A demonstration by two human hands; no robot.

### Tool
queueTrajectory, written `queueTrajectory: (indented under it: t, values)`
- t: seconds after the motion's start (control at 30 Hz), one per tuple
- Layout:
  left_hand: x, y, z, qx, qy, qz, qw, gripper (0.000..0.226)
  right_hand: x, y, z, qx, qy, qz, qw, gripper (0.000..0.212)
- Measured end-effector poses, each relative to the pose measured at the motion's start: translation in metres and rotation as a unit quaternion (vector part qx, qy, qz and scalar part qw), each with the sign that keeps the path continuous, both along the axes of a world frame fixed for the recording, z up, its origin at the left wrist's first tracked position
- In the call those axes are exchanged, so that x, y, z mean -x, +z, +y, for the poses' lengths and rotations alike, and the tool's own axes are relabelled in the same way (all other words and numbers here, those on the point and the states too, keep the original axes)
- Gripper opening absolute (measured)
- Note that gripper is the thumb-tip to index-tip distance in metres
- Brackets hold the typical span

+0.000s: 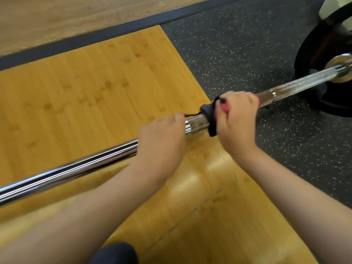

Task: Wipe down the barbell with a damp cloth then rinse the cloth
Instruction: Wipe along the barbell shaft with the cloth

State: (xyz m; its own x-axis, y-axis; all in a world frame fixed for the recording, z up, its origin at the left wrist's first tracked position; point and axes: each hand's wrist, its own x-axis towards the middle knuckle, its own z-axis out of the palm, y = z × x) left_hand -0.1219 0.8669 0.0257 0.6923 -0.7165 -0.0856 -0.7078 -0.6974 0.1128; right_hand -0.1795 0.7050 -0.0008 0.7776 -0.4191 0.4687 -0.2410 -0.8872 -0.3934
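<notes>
Cloth (pixel 209 121) wraps barbell (pixel 196 125) under right hand (pixel 236 121), left hand (pixel 162 139) gripping near platform (pixel 91 82) edge.

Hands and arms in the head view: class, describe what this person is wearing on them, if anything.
The left hand and right hand are bare, with no gloves. No rings show on the visible parts of the fingers. Both forearms are uncovered right to the picture's edge: no sleeves, watch, wristbands or markings are in view.
</notes>
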Motion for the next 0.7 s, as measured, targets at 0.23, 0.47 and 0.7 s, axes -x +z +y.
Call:
queueTrajectory:
  t: [0.23,0.47,0.7]
  values:
    - [0.0,0.002,-0.003,0.008,0.012,-0.014,1.0,0.006,-0.005,-0.003,0.048,0.03,0.079,-0.027,0.996,0.026]
    - [-0.018,0.008,-0.007,-0.034,0.01,0.132,0.991,0.028,0.003,0.003,-0.006,0.018,0.075,0.029,0.997,0.021]
    - [-0.047,0.022,-0.013,-0.082,0.008,0.397,0.914,0.033,0.01,0.006,-0.061,-0.026,-0.03,0.032,0.999,0.02]
